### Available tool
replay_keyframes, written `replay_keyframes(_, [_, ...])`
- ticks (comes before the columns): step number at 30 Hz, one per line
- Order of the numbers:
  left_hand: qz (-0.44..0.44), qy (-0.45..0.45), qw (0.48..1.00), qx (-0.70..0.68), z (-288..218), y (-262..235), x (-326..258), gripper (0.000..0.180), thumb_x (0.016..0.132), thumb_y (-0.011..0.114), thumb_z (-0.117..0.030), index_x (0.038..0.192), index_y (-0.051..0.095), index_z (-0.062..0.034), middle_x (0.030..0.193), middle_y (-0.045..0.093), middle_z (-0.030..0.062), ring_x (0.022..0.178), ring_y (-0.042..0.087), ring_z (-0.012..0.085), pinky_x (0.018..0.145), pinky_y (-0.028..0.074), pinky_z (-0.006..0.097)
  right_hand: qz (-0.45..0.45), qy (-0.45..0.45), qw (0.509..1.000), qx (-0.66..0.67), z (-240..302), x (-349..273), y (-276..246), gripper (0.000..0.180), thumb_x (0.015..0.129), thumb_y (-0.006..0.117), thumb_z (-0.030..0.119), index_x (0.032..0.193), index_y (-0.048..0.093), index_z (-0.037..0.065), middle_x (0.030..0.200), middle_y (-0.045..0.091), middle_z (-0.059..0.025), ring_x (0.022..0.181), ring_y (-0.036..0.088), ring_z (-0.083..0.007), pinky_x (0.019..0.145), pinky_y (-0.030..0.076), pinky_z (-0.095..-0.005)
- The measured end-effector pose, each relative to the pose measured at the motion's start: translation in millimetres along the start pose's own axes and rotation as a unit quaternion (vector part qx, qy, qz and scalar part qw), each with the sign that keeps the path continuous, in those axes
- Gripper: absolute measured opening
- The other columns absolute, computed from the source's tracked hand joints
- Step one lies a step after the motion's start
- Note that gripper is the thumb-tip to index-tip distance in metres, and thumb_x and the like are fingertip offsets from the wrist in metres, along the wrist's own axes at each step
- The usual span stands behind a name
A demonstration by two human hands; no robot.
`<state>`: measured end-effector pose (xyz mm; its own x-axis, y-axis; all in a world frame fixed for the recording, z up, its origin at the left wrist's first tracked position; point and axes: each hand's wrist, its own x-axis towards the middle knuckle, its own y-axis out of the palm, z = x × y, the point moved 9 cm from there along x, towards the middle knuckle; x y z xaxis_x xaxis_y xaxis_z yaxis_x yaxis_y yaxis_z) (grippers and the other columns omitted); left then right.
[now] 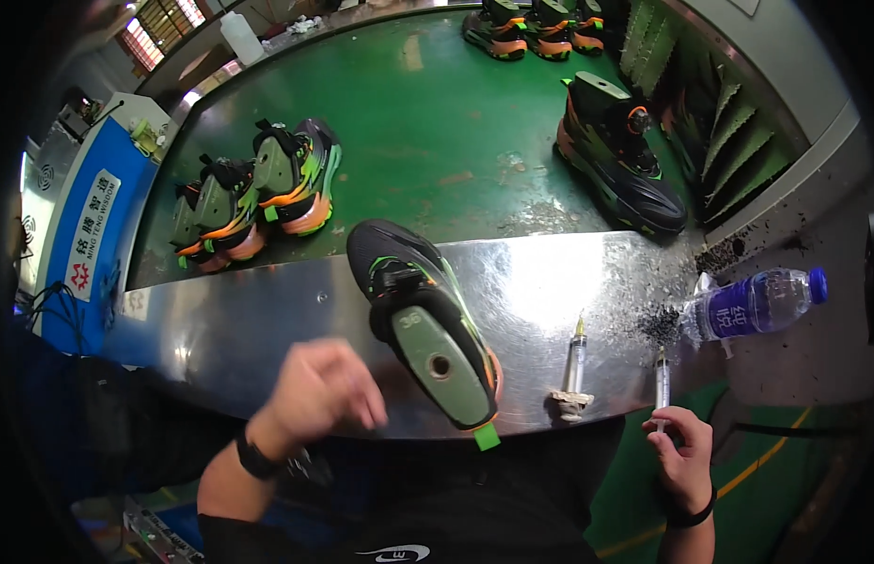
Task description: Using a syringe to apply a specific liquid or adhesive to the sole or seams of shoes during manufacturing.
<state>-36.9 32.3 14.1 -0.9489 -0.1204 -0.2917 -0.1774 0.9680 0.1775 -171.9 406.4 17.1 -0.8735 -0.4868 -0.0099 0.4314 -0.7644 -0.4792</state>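
A black shoe [399, 254] with green and orange trim lies across the steel ledge, a green last [446, 362] filling its opening. Left of its heel is my left hand [324, 387], a little blurred, its fingers loosely bent and apart with nothing seen in them. My right hand [683, 449] pinches the lower end of a syringe [663, 383] beside the ledge's front edge. The syringe's tip points at dark crumbs [660, 325] on the metal. A second syringe [575, 362] with a yellowish tip rests against a lumpy pale piece [571, 404] between shoe and right hand.
A capped clear bottle [752, 303] with a purple label lies on its side at right. On the green conveyor belt [437, 113] stand several similar shoes [296, 174] at left, one [615, 155] at right and more [535, 28] at the far end. Green bristly flaps [738, 141] line the right side.
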Motion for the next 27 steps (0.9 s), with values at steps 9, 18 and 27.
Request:
replay_keyframes(9, [-0.123, -0.034, 0.973, 0.192, 3, -113, 113, 0.039, 0.09, 0.062, -0.026, 0.116, 0.048, -0.0004, 0.089, 0.058, 0.005, 0.077, 0.056, 0.01, 0.071, 0.048, 0.025, 0.017, 0.012, 0.999, 0.043, 12, -9, 3, 0.017, 0.078, 0.066, 0.003, 0.094, 0.066, -0.004, 0.076, 0.065, -0.0133, 0.06, 0.06, -0.017, 0.055, 0.047, -0.0266])
replay_keyframes(18, [-0.004, 0.149, 0.97, -0.193, -56, -15, 77, 0.053, 0.076, 0.075, -0.02, 0.116, 0.046, -0.0003, 0.102, 0.06, 0.009, 0.091, 0.06, 0.0152, 0.082, 0.049, 0.029, 0.049, -0.126, 0.952, 0.275, 98, 19, 16, 0.038, 0.075, 0.079, 0.033, 0.087, 0.063, 0.0, 0.061, 0.06, -0.0084, 0.045, 0.056, -0.0131, 0.044, 0.047, -0.0244])
replay_keyframes(27, [-0.027, 0.19, 0.954, -0.229, -42, -27, 54, 0.075, 0.06, 0.083, -0.02, 0.119, 0.042, -0.0012, 0.107, 0.06, 0.0144, 0.097, 0.061, 0.0246, 0.086, 0.05, 0.036, 0.253, -0.235, 0.845, 0.408, 197, 64, 93, 0.026, 0.083, 0.071, 0.028, 0.091, 0.064, 0.004, 0.073, 0.067, -0.0195, 0.05, 0.06, -0.0236, 0.049, 0.044, -0.0275])
